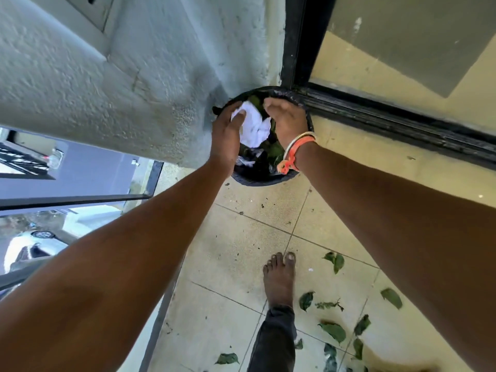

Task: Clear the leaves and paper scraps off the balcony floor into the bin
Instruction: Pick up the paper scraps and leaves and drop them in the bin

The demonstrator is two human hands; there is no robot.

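A black bin (257,181) lined with a dark bag stands in the corner between the wall and the door frame. Over its mouth, crumpled white paper (255,128) mixed with green leaves sits between both hands. My left hand (226,134) holds the paper's left side, its thumb lying across the paper. My right hand (287,120), with bangles and an orange thread at the wrist, curls its fingers over the paper's right side. More leaves and paper lie inside the bin below. Several green leaves (333,331) lie scattered on the floor tiles at the lower right.
My bare foot (279,280) stands on the cream tiles (241,253) behind the bin. A rough white wall (120,84) rises on the left, a black sliding-door track (402,122) on the right. A glass railing (150,181) edges the balcony at the left, with cars far below.
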